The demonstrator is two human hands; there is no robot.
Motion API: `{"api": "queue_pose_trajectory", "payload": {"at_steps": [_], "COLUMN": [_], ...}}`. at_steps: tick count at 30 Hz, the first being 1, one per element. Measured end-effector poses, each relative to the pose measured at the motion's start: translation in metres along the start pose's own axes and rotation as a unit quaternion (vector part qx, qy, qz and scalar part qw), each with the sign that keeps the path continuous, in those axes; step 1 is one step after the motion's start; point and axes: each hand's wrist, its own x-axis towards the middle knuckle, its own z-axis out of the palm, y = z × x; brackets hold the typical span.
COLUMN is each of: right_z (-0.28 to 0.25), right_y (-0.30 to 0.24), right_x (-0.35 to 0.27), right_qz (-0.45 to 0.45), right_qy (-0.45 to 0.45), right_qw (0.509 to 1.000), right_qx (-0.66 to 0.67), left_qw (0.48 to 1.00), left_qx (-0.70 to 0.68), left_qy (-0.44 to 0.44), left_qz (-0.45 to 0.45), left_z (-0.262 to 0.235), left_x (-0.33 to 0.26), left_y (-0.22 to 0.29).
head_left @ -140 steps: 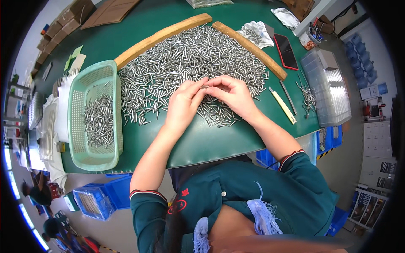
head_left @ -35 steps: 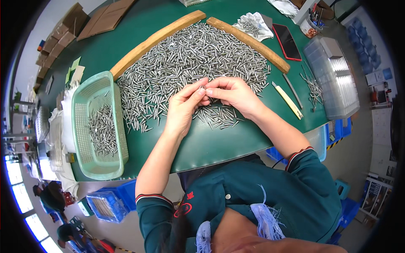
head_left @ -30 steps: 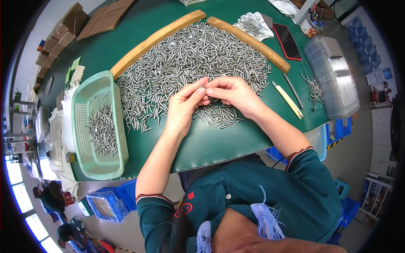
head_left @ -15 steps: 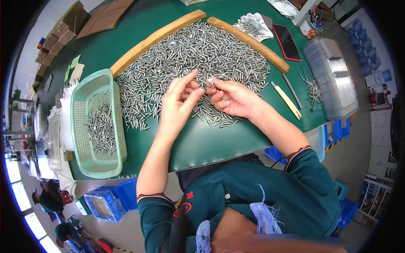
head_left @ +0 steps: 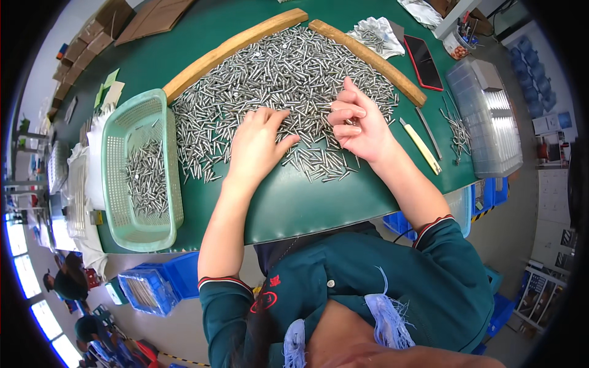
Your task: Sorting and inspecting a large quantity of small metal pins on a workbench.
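A wide pile of small, shiny metal pins point(head_left: 270, 80) is spread over the green table point(head_left: 294, 205). My left hand point(head_left: 259, 142) rests palm down at the pile's near side, its thumb apart from the fingers and nothing visible between them. To its right, my right hand point(head_left: 363, 126) is raised over the pile with its palm turned up and fingers curled in. Whatever those fingers hold, if anything, is hidden. At the left stands a pale green plastic basket point(head_left: 173, 211) with more of the same pins in it.
Two wooden strips point(head_left: 236, 49) point(head_left: 368, 60) border the pile's far side. On the right lie a yellow-handled knife point(head_left: 423, 147), a metal strip point(head_left: 428, 132), a red-edged phone point(head_left: 423, 61) and clear plastic boxes point(head_left: 481, 116). A white bag point(head_left: 381, 34) holds more pins.
My hands were close together over the pile, with a small pin in the right fingertips. They have parted: the right moved rightward and curled, the left came down onto the pins.
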Motion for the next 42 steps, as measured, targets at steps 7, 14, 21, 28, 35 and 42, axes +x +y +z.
{"api": "queue_pose_trajectory", "payload": {"at_steps": [7,14,21,28,35,42], "right_z": [0.000,-0.004,-0.004,-0.007,0.002,0.004], "right_y": [0.023,0.034,0.035,0.027,0.030,0.032], "right_x": [0.003,0.010,0.009,0.013,0.001,-0.002], "right_qz": [-0.221,-0.310,-0.284,-0.318,-0.273,-0.267], "right_qy": [0.102,0.073,0.074,0.077,0.102,0.068], "right_qw": [0.549,0.329,0.643,0.698,0.573,0.627], "right_qx": [-0.800,-0.889,-0.708,-0.637,-0.766,-0.729], "left_qw": [0.999,0.996,0.958,0.942,0.831,0.838], "left_qx": [0.007,-0.074,-0.256,-0.311,-0.529,-0.527], "left_qy": [-0.032,0.040,0.069,0.078,0.019,0.013], "left_qz": [-0.011,-0.012,-0.109,-0.105,-0.172,-0.144], "left_z": [0.009,0.007,0.000,0.009,0.007,0.000], "left_x": [0.000,0.000,0.001,-0.001,0.000,-0.001], "left_y": [-0.004,-0.004,0.012,0.012,0.012,0.013]}}
